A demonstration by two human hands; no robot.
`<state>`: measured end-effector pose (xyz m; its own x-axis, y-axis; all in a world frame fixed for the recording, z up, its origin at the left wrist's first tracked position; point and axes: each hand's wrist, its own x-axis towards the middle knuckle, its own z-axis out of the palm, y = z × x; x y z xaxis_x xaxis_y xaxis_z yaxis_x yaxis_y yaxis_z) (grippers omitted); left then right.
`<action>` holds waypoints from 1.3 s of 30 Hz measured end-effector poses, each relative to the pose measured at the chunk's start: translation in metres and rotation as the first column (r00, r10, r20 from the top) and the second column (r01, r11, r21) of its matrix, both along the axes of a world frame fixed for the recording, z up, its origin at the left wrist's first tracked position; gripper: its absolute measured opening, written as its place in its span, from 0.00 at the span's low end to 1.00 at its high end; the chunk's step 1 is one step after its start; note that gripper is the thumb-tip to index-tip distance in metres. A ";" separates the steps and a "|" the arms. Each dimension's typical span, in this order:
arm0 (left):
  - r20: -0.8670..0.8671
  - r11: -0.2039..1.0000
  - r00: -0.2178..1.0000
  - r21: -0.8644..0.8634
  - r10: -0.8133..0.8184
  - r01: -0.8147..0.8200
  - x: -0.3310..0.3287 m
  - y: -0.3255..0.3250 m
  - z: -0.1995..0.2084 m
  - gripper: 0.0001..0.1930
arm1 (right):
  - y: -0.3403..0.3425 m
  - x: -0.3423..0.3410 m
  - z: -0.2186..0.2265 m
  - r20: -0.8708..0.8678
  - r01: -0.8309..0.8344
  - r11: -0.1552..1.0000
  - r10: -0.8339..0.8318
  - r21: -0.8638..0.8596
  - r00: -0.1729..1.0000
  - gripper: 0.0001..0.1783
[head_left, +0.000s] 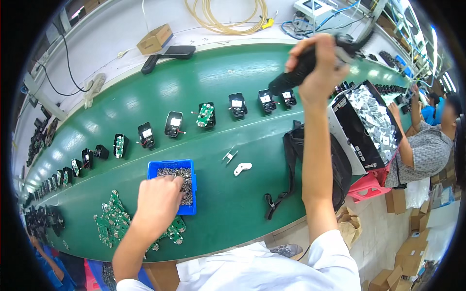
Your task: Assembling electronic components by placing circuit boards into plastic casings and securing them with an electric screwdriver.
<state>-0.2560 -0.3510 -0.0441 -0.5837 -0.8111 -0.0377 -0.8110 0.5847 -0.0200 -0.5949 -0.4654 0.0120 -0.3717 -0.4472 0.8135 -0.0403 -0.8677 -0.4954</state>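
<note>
My left hand [160, 201] reaches into a blue bin [194, 196] of small screws [177, 172]. Its fingers are curled together at the screws, and the fingertips are hidden. Raised at the upper right, my right hand [320, 70] is wrapped round a black electric screwdriver [287, 82], slightly blurred, with a cable behind it. Below the tool, black plastic housings [238, 105] stand in a curved row across the green table. Some have a green circuit board [206, 115] on top; others show a white label. Loose circuit boards [111, 218] lie heaped left of the bin.
A white bracket [242, 169] and a thin metal piece [230, 155] lie mid-table. A black bag [340, 165] with a strap rests beneath my right forearm. Beyond it stands a box of grey metal parts [371, 116], near a co-worker [420, 150] on the right.
</note>
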 end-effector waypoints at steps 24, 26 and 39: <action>-0.809 0.896 0.387 0.384 0.443 -0.223 -0.014 0.026 -0.031 0.05 | -0.059 -0.020 -0.051 0.177 0.132 0.961 -0.178 0.242 0.968 0.16; -0.801 0.874 0.350 0.434 0.486 -0.220 -0.015 0.025 -0.031 0.04 | -0.061 -0.025 -0.051 0.181 0.131 0.959 -0.180 0.250 0.967 0.16; -0.801 0.811 0.130 0.568 0.584 -0.139 -0.016 0.013 -0.058 0.07 | -0.108 -0.049 -0.072 0.289 -0.019 0.930 -0.095 0.367 0.953 0.19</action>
